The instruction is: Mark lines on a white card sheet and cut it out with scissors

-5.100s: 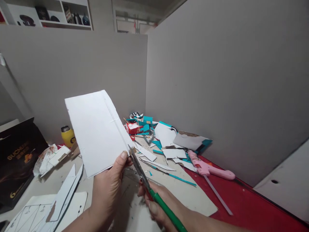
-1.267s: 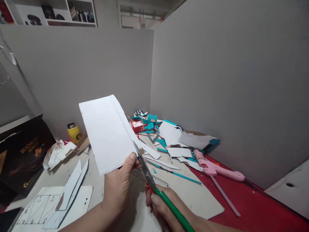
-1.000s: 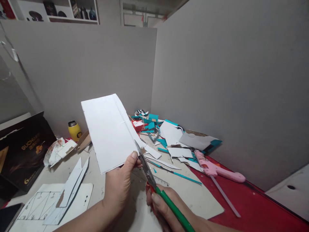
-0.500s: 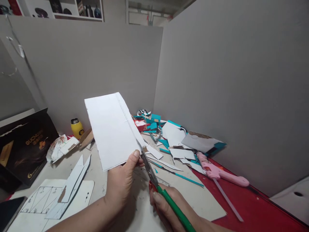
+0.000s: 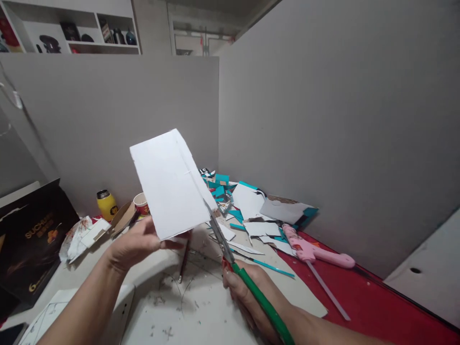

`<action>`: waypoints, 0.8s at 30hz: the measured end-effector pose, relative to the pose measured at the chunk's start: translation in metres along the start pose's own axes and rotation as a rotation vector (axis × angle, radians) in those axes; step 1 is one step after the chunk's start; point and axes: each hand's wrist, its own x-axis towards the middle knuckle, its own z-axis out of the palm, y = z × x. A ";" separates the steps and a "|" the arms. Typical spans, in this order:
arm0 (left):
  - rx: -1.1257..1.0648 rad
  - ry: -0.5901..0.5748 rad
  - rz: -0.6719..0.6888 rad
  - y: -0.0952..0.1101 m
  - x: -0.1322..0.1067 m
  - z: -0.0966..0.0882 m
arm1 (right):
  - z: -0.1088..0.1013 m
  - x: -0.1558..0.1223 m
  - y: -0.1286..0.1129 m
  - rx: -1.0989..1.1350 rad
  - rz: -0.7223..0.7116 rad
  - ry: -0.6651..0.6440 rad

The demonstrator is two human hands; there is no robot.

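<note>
A white cardboard sheet is held up and tilted above the table, with a drawn line along its right side. My left hand grips it at the lower left corner, some fingers hidden beneath. Scissors with green and red handles are in my right hand, fingers wrapped round the grips. Their blades meet the sheet's lower right edge by the line, where a narrow strip stands partly apart from the sheet. Below the sheet lies a dark pencil, partly covered.
Cardboard scraps, white and teal, are heaped behind the scissors. A pink glue gun with a glue stick rests on the red surface at right. At left are a black box, a yellow bottle and a paper cup. Grey partitions stand behind.
My left hand has shifted from the sheet's lower right, near the blades, to its lower left corner. The sheet has tilted. The view has moved up and right, and the paper cup now shows.
</note>
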 end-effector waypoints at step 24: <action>0.037 0.587 0.233 0.009 0.001 0.027 | -0.006 -0.001 -0.008 0.023 0.059 -0.225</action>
